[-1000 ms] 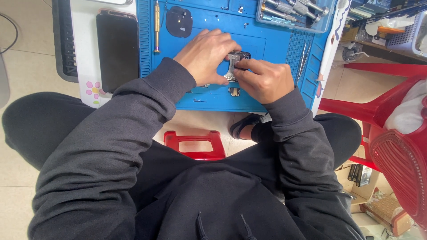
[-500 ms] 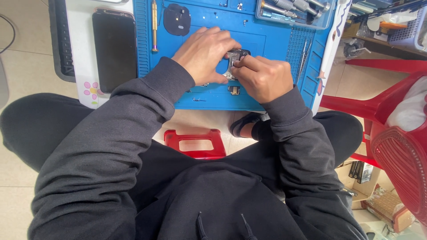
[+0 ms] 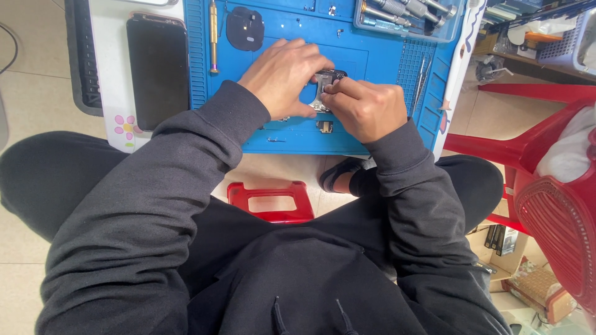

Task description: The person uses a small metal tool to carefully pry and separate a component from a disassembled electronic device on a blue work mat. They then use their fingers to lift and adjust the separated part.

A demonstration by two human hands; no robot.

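Barely anything has shifted since a second ago: both hands sit in the same huddle on the blue mat (image 3: 385,133), only the view has crept a little. Left hand (image 3: 282,74) arches over the small metal part (image 3: 324,90), fingers curled round its far side and pinning it. Right hand (image 3: 366,110) pinches in from the near side, fingertips pressed tight on the same part; whether a tool hides between those fingers I cannot tell. So both grips are closed on it, and it sits mid-mat, just clear of the worktop's near edge.

My read: fine work on a phone component, seating or loosening something tiny. Whatever comes next wants a steady pinch and small, careful force, with loose bits lying close by.

Count them up: one phone (image 3: 158,68) face up on the white tray at left, one slim gold screwdriver (image 3: 213,37) lying along the mat's left edge, one dark round pad (image 3: 244,28) beside it, one small loose piece (image 3: 324,126) just below the hands, several steel tool shafts (image 3: 397,11) in the top tray, and a pair of tweezers (image 3: 423,74) at right.
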